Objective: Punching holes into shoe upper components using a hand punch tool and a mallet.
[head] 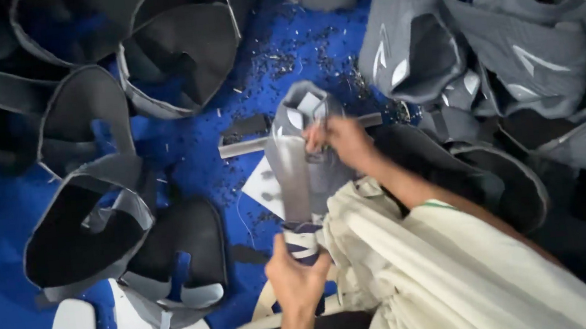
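The person holds a grey shoe upper [297, 158] upright over the blue floor [3, 304], stretched between both hands. The left hand [296, 280] is shut around its lower end, where a white and dark band shows. The right hand [340, 141] pinches its upper part from the side, fingers closed on the fabric just below the folded top. A metal bar [247, 146] lies flat behind the upper. Black uppers [89, 229] lie to the left, grey ones [439, 40] heaped to the right. Cream cloth [419, 260] covers the lap.
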